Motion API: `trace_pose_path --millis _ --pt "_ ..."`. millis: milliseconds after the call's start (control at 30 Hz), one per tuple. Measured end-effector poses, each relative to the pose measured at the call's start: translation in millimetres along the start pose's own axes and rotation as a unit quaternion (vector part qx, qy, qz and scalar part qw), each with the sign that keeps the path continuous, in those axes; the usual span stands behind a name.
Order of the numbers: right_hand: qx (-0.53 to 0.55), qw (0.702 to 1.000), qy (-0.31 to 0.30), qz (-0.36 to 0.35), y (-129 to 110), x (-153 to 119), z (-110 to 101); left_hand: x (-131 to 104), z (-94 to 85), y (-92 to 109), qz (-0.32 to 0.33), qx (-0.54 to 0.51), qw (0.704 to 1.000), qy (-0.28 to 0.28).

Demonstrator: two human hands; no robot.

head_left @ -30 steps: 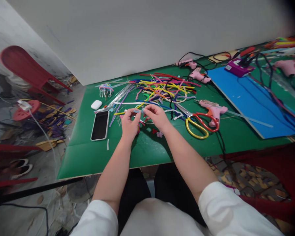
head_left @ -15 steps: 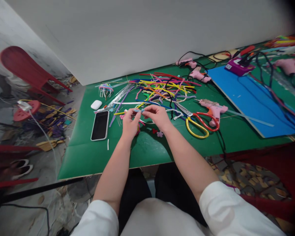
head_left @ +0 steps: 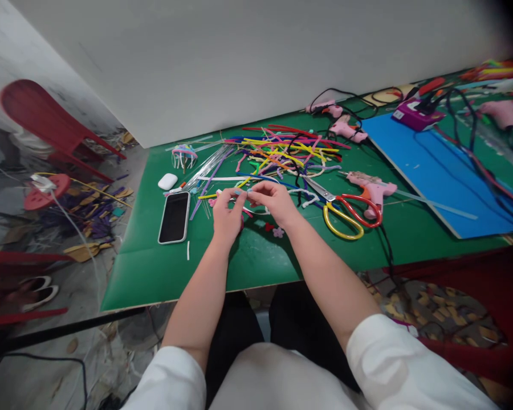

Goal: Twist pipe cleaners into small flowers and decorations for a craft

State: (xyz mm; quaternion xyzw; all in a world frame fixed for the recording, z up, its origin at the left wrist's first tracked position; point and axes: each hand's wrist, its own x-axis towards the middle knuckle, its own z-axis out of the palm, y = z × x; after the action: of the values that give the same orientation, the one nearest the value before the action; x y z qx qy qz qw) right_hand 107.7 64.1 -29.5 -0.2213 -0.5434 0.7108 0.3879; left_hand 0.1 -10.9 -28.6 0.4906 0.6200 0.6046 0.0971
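Both hands meet over the green table (head_left: pixel 149 273), fingertips nearly touching. A small light-blue fuzzy piece (head_left: pixel 248 192) is pinched between them, mostly covered by the fingers. My left hand (head_left: pixel 228 212) is closed on one side of it, my right hand (head_left: pixel 275 200) on the other. Just beyond the hands spreads a pile of coloured pipe cleaners (head_left: pixel 282 152). Near my right wrist lie a small lilac flower shape (head_left: pixel 278 232) and a red piece (head_left: pixel 269 226). Something pink shows partly behind my left hand.
Scissors (head_left: pixel 342 219) with red and yellow handles and a pink glue gun (head_left: pixel 371 191) lie to the right, beside a blue board (head_left: pixel 444 188). On the left are a phone (head_left: pixel 174 218), a white case (head_left: pixel 168 181) and a small jellyfish-like ornament (head_left: pixel 184 156).
Fingers of both hands have shifted slightly around the light-blue piece, and less of it shows now. The items on the table have not moved.
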Motion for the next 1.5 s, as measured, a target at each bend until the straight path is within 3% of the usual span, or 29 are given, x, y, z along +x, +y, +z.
trace_pose_path --millis 567,667,800,933,1300,1500 --pt "0.063 0.997 -0.005 0.037 -1.0 -1.6 2.3 -2.5 3.1 -0.2 -0.023 -0.065 0.998 -0.008" --pt "0.039 0.998 0.001 0.039 -2.1 -1.2 1.3 -2.7 1.1 -0.2 0.033 0.014 0.999 0.001" --pt "0.024 0.999 0.011 0.036 -2.0 -0.2 -0.6 -2.6 -3.6 -1.9 0.183 0.157 0.97 0.024" --pt "0.021 0.999 0.009 0.046 -1.2 -0.6 -0.6 -3.0 -5.4 -4.2 0.24 0.184 0.953 0.016" --pt "0.016 0.999 0.001 0.047 -3.6 -1.9 0.2 -3.5 -1.0 0.7 0.182 0.162 0.969 0.047" --pt "-0.015 1.0 -0.009 0.008 -0.2 -0.5 1.6 -2.3 -1.4 -1.4 0.099 0.133 0.984 0.06"
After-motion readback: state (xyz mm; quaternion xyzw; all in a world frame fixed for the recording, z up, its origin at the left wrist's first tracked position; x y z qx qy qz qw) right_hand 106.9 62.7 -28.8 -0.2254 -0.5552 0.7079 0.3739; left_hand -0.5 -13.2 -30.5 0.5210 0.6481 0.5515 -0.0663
